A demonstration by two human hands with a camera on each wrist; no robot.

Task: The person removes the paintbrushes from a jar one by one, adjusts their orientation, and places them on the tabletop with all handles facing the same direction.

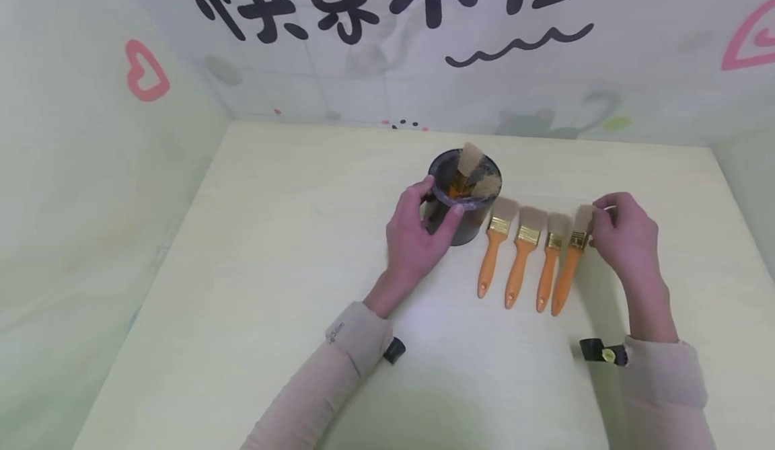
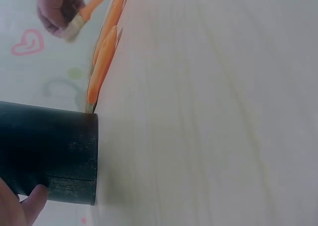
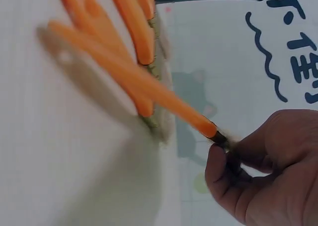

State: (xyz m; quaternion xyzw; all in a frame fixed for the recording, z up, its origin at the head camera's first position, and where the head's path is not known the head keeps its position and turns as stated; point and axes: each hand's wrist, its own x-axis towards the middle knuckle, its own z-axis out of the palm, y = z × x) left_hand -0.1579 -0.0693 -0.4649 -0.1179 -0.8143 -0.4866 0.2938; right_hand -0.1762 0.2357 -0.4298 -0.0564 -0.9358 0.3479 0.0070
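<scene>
My left hand (image 1: 418,241) grips a dark round pot (image 1: 461,230), thumb and fingers at its near-left side. Bristle ends of two paintbrushes (image 1: 470,159) stick up above the rim; their handles are mostly hidden inside. To the right, my right hand (image 1: 626,235) pinches the bristle end of an orange-handled paintbrush (image 1: 564,280). In the right wrist view this brush (image 3: 134,82) tilts, its handle end near the tabletop with a shadow under it. Three similar paintbrushes (image 1: 519,272) lie side by side between pot and right hand, bristles pointing away from me.
The pale tabletop (image 1: 260,248) runs up to a printed backdrop (image 1: 339,87) with dark lettering. A light curtain (image 1: 79,201) hangs on the left. Black wrist-worn pieces (image 1: 592,350) show beside both sleeves.
</scene>
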